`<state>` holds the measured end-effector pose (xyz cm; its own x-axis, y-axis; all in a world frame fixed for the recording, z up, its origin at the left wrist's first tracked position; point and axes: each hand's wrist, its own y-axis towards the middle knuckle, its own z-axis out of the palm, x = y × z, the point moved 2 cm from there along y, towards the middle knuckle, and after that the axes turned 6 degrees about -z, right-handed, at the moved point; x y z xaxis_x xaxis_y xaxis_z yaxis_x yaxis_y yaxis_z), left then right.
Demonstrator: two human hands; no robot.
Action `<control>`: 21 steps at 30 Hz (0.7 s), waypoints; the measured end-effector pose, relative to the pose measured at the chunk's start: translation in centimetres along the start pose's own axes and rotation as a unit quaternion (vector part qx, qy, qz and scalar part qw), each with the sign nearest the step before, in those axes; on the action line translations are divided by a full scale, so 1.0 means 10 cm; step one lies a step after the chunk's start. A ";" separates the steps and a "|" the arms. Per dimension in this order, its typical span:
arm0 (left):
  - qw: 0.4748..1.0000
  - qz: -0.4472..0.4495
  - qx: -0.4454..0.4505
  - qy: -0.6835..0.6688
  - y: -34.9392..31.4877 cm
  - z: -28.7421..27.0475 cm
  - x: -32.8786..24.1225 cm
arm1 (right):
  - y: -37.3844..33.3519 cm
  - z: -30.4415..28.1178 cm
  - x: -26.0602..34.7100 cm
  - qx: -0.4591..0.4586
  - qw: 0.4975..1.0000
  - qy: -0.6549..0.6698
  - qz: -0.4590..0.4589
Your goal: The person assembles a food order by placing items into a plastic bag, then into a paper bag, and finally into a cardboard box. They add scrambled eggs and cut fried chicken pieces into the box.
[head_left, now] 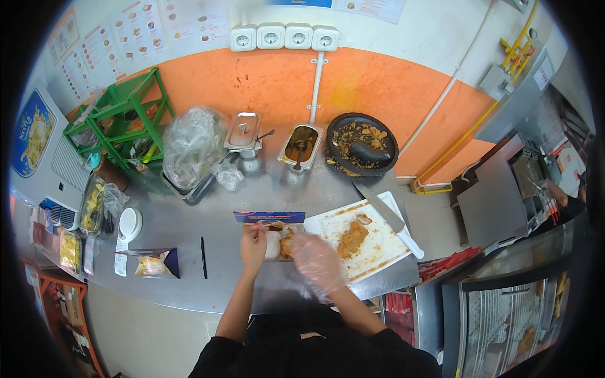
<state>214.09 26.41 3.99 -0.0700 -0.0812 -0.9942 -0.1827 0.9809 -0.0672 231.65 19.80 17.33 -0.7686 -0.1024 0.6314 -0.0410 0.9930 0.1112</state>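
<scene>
A paper food box [269, 217] with a blue flap stands on the steel table before me, holding white rice [272, 244] and a piece of fried chicken [287, 247]. My bare left hand [254, 244] is at the box's upper left side, its fingers pinched together on the edge. My right hand [318, 261], in a clear plastic glove, is blurred over the box's right side beside the chicken; its fingers are too smeared to read. Right of it, more fried chicken [354, 238] lies on a crumb-strewn white cutting board [375, 257], with a knife [387, 214] across its upper right edge.
A stone mortar with pestle [372, 153], a sauce tray [301, 148] and a lidded steel container [244, 131] stand at the back. A plastic bag [195, 142] and green rack [129, 113] are farther left. A second food box [153, 263] and black pen [203, 258] lie left.
</scene>
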 end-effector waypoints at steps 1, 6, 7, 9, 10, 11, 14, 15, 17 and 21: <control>1.000 -0.007 0.001 0.019 -0.06 -0.04 -0.08 | -0.03 -0.23 -0.09 0.007 0.999 0.008 0.053; 0.968 0.092 -0.011 0.234 -0.55 -0.11 -0.76 | 0.21 -0.45 -2.02 -0.100 0.993 -0.063 -0.012; 0.956 0.125 -0.015 0.266 -0.68 -0.11 -0.92 | 0.24 -0.41 -2.15 -0.052 0.996 -0.047 -0.048; 0.966 0.098 0.022 0.237 -0.89 -0.09 -0.98 | 0.23 -0.37 -2.21 0.013 0.994 -0.051 -0.092; 0.970 0.080 0.039 0.227 -1.00 -0.11 -0.97 | 0.15 -0.32 -2.10 0.033 0.993 -0.064 -0.098; 0.975 0.063 0.036 0.211 -1.07 -0.13 -0.97 | 0.06 -0.27 -1.98 0.051 0.990 -0.078 -0.104; 0.984 0.027 0.024 0.173 -1.22 -0.17 -0.91 | -0.31 -0.23 -1.54 0.026 0.944 -0.272 -0.186; 0.985 0.024 0.013 0.169 -1.25 -0.20 -0.86 | -0.35 -0.18 -1.57 -0.001 0.946 -0.259 -0.194; 0.984 0.021 -0.002 0.174 -1.28 -0.25 -0.83 | -0.38 -0.09 -1.66 -0.054 0.949 -0.233 -0.208; 0.977 0.025 -0.040 0.207 -1.38 -0.43 -0.86 | -0.21 -0.10 -1.78 -0.048 0.963 -0.194 -0.182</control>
<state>212.95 12.83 13.86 -0.4691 -0.1139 -0.8758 -0.2439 0.9698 0.0045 246.08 19.46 6.60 -0.8958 -0.3948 0.2041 -0.3089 0.8833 0.3527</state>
